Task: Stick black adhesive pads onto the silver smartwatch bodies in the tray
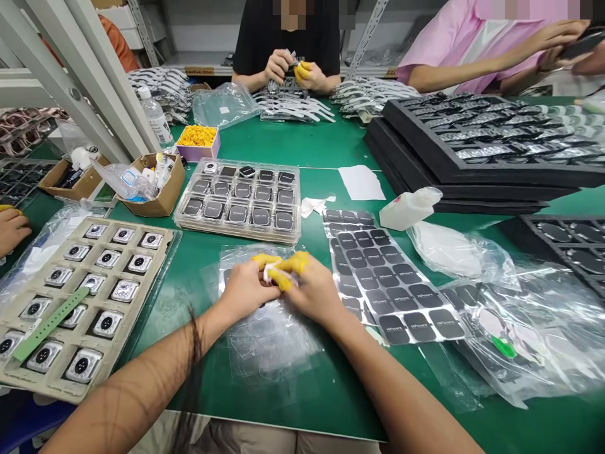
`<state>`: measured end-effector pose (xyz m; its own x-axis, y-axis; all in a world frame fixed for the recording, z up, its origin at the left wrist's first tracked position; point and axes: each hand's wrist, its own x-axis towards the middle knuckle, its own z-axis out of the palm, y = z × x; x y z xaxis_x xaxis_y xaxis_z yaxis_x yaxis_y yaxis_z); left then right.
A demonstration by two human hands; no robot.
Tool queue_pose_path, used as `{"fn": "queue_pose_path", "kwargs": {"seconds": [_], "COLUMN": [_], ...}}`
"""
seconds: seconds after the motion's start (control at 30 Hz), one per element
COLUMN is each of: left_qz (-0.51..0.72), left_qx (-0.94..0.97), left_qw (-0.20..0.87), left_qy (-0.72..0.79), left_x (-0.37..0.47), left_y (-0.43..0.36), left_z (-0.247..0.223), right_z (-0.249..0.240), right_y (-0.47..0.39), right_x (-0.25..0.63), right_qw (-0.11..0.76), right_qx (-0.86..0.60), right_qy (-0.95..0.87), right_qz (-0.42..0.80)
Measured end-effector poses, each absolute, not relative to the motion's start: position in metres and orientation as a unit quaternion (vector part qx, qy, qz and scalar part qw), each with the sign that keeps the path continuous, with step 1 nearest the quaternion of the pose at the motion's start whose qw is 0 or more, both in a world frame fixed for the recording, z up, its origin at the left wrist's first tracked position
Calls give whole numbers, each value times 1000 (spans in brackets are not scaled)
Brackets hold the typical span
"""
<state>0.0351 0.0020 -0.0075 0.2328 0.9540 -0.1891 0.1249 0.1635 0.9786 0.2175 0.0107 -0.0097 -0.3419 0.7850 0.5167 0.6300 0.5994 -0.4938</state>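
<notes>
My left hand (246,290) and my right hand (309,287) meet at the middle of the bench, fingers closed and wearing yellow finger cots. Between their fingertips a small white thing (268,272) shows; the fingers hide most of it, so its kind is unclear. The right hand is slightly blurred. Beneath both hands lie loose clear plastic films (269,343). To the left, a beige tray (149,287) bears watch cases, with a green watch strap (51,321) across them. Sheets of dark square stickers (397,284) lie just right of my right hand.
Stacked clear trays (236,234) of dark-faced squares stand ahead, near a crumpled white cloth (316,205). A white bottle (410,208), plastic bags (534,328) and black foam trays (420,154) occupy the right. A cardboard box (161,195) stands left. Co-workers sit across the bench.
</notes>
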Motion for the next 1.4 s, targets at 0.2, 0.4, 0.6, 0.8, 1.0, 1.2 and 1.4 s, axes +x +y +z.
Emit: {"fn": "queue_pose_path", "kwargs": {"seconds": [0.2,0.4,0.6,0.8,1.0,1.2,1.4], "left_qz": [480,529,548,516,566,493,495], "left_qx": [326,278,350,448,481,401,417], "left_qw": [672,690,628,566,484,632,590], "left_qy": [461,408,428,461,463,443,483], "left_x": [34,16,6,7,12,15,10], "left_y": [13,27,31,20,11,13,15], "left_z": [5,16,21,30,37,29,33], "right_z": [-5,-8,-9,-13,-18,-20,-20], "right_y": [4,-13,-1,-6,-7,-9,-12], "right_x": [224,192,187,194,199,196,194], "right_qw": [370,245,272,325,357,359,377], "right_qx": [-551,-397,-472,-446,-386,-335,-306], "right_qy": [-748,-862,-805,-812,-847,-871,-874], "right_qz": [-13,200,234,190,77,27,9]}}
